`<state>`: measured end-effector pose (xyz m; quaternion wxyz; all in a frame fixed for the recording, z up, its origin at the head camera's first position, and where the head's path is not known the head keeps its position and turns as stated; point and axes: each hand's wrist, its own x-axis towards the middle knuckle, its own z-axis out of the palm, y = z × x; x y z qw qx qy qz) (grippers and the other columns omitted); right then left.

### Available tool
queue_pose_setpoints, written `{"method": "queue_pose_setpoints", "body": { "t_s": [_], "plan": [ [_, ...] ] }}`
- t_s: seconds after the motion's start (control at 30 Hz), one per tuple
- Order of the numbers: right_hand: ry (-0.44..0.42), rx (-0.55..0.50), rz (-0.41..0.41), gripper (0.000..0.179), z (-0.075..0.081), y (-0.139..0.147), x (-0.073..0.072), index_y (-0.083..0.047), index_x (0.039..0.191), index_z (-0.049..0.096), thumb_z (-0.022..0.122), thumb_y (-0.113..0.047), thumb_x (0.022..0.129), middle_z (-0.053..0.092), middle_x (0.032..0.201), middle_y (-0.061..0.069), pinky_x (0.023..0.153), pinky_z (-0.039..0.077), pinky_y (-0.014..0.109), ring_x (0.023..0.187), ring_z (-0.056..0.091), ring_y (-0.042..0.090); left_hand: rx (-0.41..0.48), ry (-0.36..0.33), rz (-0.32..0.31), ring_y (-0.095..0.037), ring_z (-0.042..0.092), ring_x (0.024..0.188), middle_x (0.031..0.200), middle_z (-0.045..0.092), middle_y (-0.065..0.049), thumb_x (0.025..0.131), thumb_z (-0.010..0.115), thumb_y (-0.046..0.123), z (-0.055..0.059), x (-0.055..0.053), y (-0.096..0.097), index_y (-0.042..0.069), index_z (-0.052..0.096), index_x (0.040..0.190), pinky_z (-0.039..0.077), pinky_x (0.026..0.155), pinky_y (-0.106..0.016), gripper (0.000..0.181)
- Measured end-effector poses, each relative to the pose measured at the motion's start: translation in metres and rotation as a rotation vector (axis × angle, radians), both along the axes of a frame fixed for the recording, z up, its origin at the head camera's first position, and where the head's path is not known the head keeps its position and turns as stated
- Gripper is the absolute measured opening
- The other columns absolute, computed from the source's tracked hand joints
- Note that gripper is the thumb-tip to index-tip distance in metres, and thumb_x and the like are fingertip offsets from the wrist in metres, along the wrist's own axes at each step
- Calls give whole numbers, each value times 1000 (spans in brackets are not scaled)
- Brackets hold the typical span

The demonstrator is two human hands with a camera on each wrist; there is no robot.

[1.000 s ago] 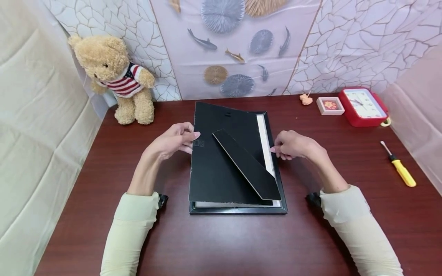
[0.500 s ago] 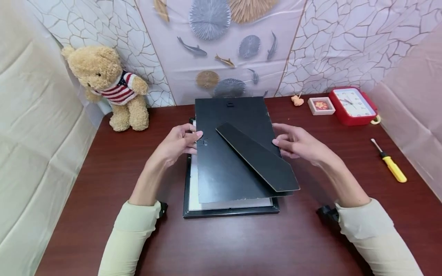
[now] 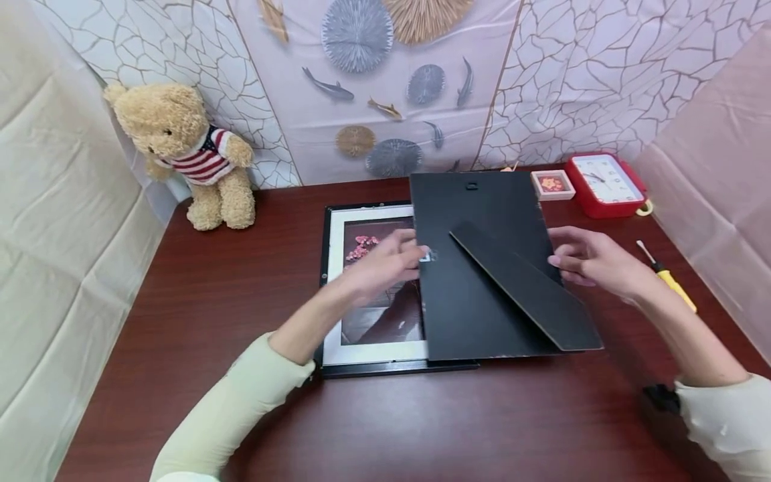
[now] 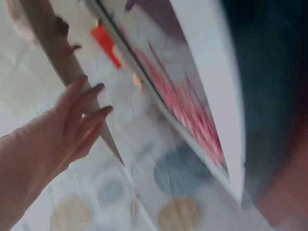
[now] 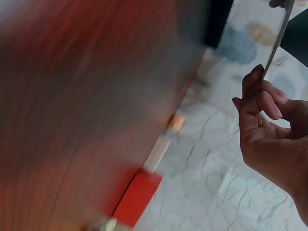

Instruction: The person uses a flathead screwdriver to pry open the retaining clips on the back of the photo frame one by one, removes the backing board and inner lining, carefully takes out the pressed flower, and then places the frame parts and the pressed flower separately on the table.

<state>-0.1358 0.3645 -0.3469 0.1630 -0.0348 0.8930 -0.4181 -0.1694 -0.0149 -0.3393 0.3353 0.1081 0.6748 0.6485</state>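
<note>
Left hand point(image 3: 385, 264) pinching between thumb and fingers, left forearm point(image 3: 316, 325) slanting forward and rightward, right hand point(image 3: 589, 262) pinching opposite it, fingers bent, right forearm point(image 3: 687, 335) angled forward and leftward, hands well apart, pale sleeves point(image 3: 235, 405) ending short of both wrists

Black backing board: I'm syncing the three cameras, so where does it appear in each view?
Head: backing board, right of centre, covering the right of the picture frame.
Left wrist: backing board as a narrow strip slanting from top left towards the centre.
Right wrist: backing board nearly edge-on, top right.
Shared landmark: red clock, upper right, upper left and lower left respectively.
</note>
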Motion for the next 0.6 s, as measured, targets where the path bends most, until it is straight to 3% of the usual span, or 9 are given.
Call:
{"method": "queue_pose_setpoints", "body": {
  "t_s": [0.1,0.23,0.37,0.47,0.6],
  "plan": [
    [21,74,5,65,1,22,5,14,163,31,63,-2,108,68,107,12,78,64,22,86,63,6,57,-97,-10,-43,32,164,181,18,-25,117,50,14,-5,0,26,-2,8,174,36,131,-49,73],
    [52,133,18,64,0,46,8,16,161,32,64,0,107,69,105,12,75,63,21,84,63,6,129,-256,58,-46,23,166,183,14,-22,114,52,7,-9,-2,55,-2,10,174,37,130,-50,74],
    [58,134,20,62,-4,66,9,15,158,35,63,2,105,64,87,4,60,55,24,68,58,11,96,-293,88,-47,26,165,181,19,-20,113,54,8,-12,-3,84,-2,16,173,39,129,-48,72],
    [33,102,15,59,-10,79,8,14,157,34,61,5,106,55,74,5,50,46,28,55,50,18,83,-313,86,-47,28,164,181,22,-18,113,54,9,-16,-3,103,-4,26,170,40,129,-51,65],
    [-33,105,11,58,-20,93,6,15,157,33,58,5,106,50,69,8,50,44,28,53,47,20,81,-367,98,-49,28,163,180,25,-16,110,56,7,-22,-1,121,-3,35,167,39,129,-55,61]
  ]
}}
